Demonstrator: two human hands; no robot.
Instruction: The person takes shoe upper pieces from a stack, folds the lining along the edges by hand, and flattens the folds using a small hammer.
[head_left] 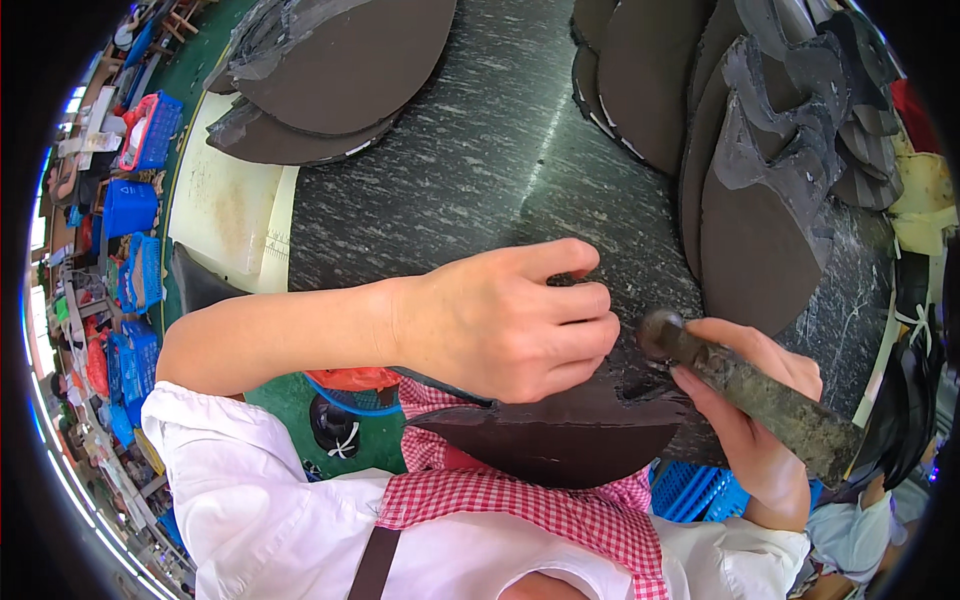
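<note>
My left hand (pixel 510 325) is palm down with its fingers curled, over the upper edge of a dark brown, leather-like cut piece (pixel 560 440). Its thumb and whatever its fingers hold are hidden. That piece lies at the near edge of the table, its curved side toward me. In my right hand (pixel 755 375) is a worn hammer (pixel 745 385) with a round metal end (pixel 660 333) close to my left knuckles. The hammer lies at a slant, its flat, stained length running to the lower right.
Overlapping dark cut pieces (pixel 760 220) fan out at the far right of the speckled dark table (pixel 430 200). More pieces (pixel 340 70) are stacked at the far left, near a whitish board (pixel 235 215). Blue baskets (pixel 690 490) stand below the table. Crates (pixel 150 130) line the left side.
</note>
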